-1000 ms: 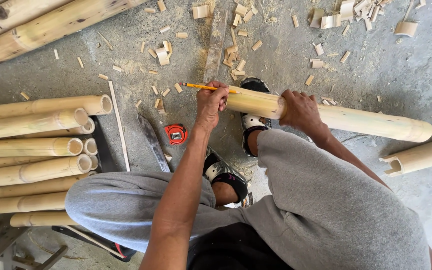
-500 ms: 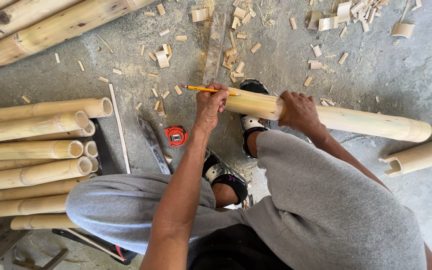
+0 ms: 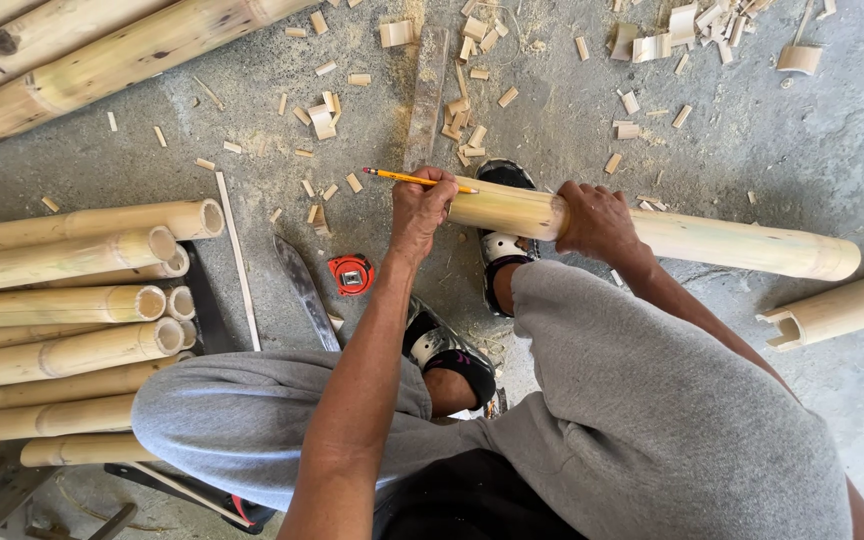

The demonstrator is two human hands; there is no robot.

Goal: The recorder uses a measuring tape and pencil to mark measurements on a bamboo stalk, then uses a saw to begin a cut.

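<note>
The pole (image 3: 652,232) lies across the floor (image 3: 812,140) in front of your knees, its near end propped over your shoe (image 3: 500,215) and its far end running out toward the right edge of the floor. It looks to be a hollow bamboo length: stiff, fairly light for its bulk, with a smooth round skin that will likely roll or slip unless pinned. Your right hand (image 3: 597,218) is wrapped over it near the cut end, its grip closed on the pole, which seems the best place to steady it, close to where the marking goes on. Your left hand (image 3: 420,210) has its grip pinched on a yellow pencil (image 3: 414,180), the tip lying at the cut end. The rim there may splinter, so press lightly. Just left of your foot lie a red tape measure (image 3: 351,274) and a long blade (image 3: 307,292). Further left is a stack of poles (image 3: 62,300), and offcuts (image 3: 472,130) are scattered toward the top edge of the floor.
</note>
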